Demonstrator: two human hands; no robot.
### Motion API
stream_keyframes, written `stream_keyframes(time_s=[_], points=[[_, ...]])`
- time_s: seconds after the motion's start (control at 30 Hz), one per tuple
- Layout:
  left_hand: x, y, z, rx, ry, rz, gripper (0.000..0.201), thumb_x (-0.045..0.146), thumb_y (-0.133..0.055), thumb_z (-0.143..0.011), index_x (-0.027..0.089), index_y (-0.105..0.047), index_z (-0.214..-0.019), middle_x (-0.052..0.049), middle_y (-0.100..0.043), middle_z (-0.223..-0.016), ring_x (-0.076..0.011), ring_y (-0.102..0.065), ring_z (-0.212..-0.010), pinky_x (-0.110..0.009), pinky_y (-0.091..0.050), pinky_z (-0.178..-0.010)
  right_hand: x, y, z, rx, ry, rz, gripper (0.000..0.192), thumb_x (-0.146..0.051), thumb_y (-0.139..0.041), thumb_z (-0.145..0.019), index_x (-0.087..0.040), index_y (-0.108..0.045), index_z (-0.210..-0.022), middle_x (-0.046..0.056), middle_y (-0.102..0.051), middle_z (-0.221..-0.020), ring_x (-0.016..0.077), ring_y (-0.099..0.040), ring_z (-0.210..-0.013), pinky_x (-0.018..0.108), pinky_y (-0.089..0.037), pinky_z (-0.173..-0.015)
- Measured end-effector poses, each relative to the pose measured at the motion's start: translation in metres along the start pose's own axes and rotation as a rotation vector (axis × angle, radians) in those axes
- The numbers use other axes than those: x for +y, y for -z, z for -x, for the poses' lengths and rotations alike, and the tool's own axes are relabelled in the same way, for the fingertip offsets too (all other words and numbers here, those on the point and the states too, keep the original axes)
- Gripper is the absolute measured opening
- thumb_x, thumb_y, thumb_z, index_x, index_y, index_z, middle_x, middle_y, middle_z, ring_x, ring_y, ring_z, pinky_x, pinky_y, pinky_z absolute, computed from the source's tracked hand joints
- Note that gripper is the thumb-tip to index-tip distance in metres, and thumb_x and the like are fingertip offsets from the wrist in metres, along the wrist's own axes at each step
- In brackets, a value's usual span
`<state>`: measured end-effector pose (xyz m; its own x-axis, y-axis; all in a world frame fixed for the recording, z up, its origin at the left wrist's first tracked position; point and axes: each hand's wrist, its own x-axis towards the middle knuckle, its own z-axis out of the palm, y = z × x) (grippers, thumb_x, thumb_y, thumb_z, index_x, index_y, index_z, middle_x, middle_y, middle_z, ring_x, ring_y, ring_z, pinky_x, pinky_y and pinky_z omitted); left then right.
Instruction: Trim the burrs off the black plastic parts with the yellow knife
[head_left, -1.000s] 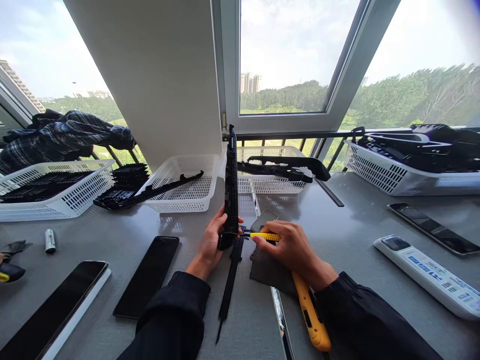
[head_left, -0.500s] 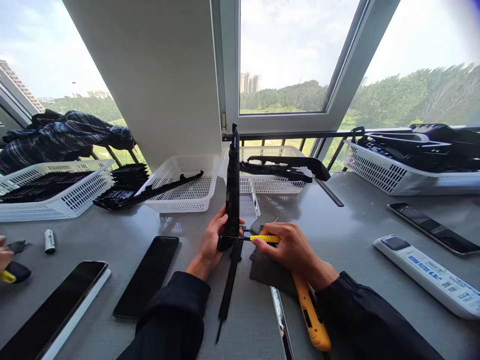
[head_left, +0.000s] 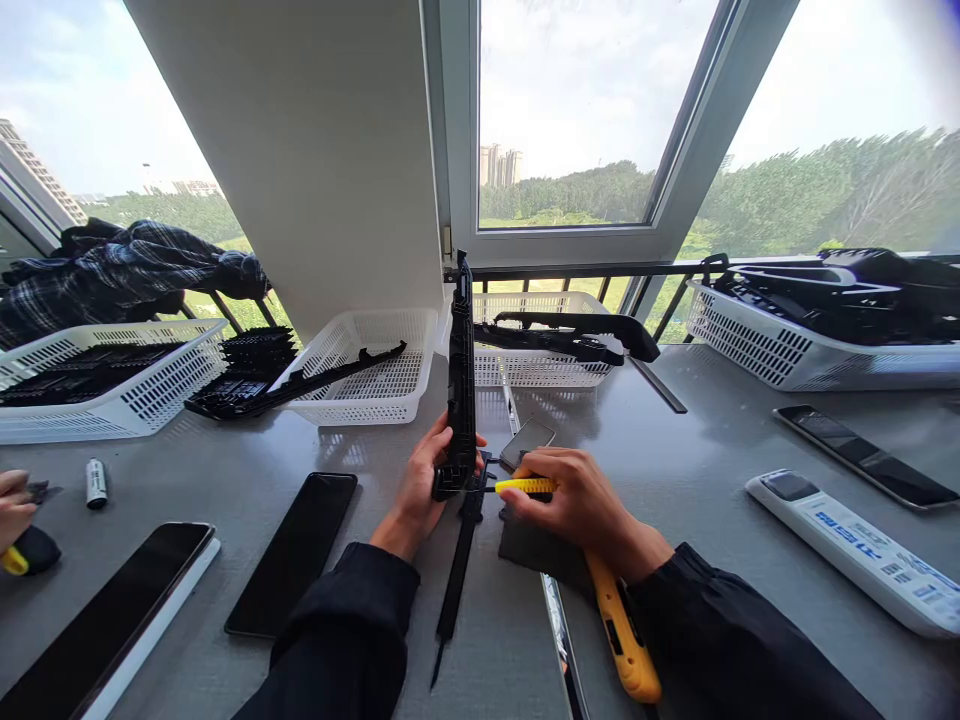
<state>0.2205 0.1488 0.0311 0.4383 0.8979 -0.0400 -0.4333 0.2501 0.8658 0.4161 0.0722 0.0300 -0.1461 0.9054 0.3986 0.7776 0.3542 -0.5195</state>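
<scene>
My left hand grips the lower end of a long black plastic part that stands upright on the grey table. My right hand holds a small yellow utility knife, its thin blade touching the base of the upright part. A second black strip lies flat below the hands. Under my right hand is a dark grey mat, and a larger yellow knife lies under my right forearm.
White baskets with black parts line the window side. Dark phones lie at left, a white remote and a black slab at right. Another person's hand shows at the left edge, near a small battery.
The yellow knife and the part's base have dropped slightly toward me. The other person's hand has come further into view at the left edge.
</scene>
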Motion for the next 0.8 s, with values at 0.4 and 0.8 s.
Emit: stream_keyframes(time_s=[0.4,0.8], points=[[0.0022,-0.0004,0.0005,0.022,0.014,0.05,0.038,0.033,-0.07,-0.088,0.014,-0.068,-0.121,-0.009,-0.079,-0.09,-0.0197,-0.071,-0.067,-0.031,-0.054,-0.065,0.0002,0.0004,-0.0006,0.01,-0.02,-0.034,0.033,-0.046,-0.069,-0.092,-0.02,-0.067,-0.071,0.0,-0.064,-0.066,0.012,-0.055,-0.061,0.025,-0.038,-0.061],[-0.0002,0.005,-0.0032,0.047,0.015,0.087,0.032,0.027,-0.063,-0.092,0.014,-0.066,-0.121,-0.01,-0.08,-0.091,-0.0182,-0.073,-0.069,-0.028,-0.056,-0.068,0.0016,0.0016,-0.0005,0.041,-0.042,-0.019,0.032,-0.045,-0.068,-0.091,-0.02,-0.067,-0.07,0.001,-0.065,-0.066,0.0126,-0.056,-0.062,0.025,-0.037,-0.062]])
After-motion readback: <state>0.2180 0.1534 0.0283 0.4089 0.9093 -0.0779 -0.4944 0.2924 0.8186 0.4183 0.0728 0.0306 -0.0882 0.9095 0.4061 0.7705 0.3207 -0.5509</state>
